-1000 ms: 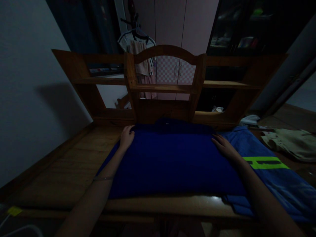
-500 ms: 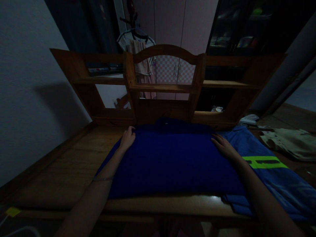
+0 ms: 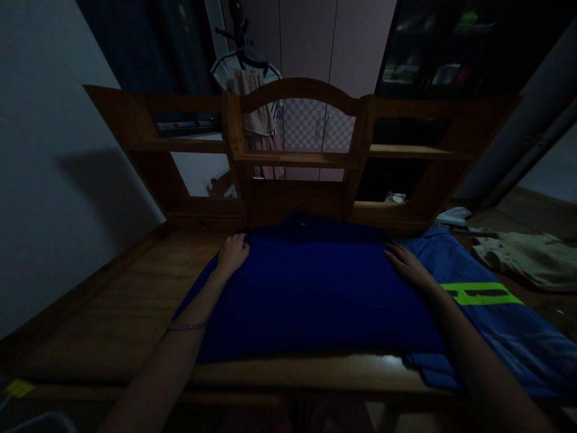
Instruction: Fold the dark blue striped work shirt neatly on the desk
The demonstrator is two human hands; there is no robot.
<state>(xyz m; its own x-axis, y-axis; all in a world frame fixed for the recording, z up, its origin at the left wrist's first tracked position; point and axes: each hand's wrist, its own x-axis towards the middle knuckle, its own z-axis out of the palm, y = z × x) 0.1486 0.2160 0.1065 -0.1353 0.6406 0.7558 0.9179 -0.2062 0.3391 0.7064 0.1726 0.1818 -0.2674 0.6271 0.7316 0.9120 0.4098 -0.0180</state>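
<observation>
While shirt (image 3: 320,294) lies on table (image 3: 126,307) between left hand (image 3: 233,254), curled at edge, pinch unclear, and right hand (image 3: 408,264), loose and flat on cloth, we seem to be smoothing; next move likely calls for matched hold both sides.

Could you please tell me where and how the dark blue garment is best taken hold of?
Probably at both ends of its far edge, coming from left and right: the garment lies spread on the wooden desk, with what looks like its collar midway along that edge. The left hand and right hand rest near those ends.
</observation>
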